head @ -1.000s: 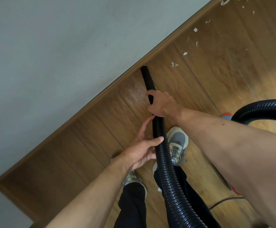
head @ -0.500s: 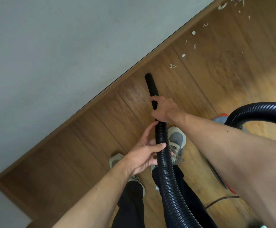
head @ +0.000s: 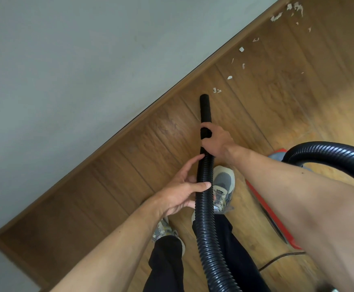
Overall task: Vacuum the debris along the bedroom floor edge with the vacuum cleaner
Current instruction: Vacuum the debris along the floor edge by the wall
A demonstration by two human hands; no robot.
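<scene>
Paper scraps [head: 216, 90] lie along the skirting board [head: 129, 131], ahead of the nozzle [head: 205, 108]. Its tip has drawn off the board and now sits just short of the nearest scrap. My right hand [head: 216, 142] grips the nozzle; my left hand [head: 182, 194] loosely wraps the hose [head: 203, 218]. Open floor [head: 277, 106] lies ahead, and the vacuum body [head: 264, 205] sits close at my right.

Wall [head: 66, 70] upper left, baseboard [head: 129, 131] running diagonally between it and floor [head: 298, 102]. Nozzle [head: 205, 110] near baseboard, debris [head: 216, 90] scattered beyond its tip, toward upper right. Right hand [head: 216, 141] on nozzle, ahead of left hand [head: 180, 196] on hose [head: 204, 218]; vacuum body [head: 262, 205] on floor, right of shoes [head: 223, 186].
</scene>
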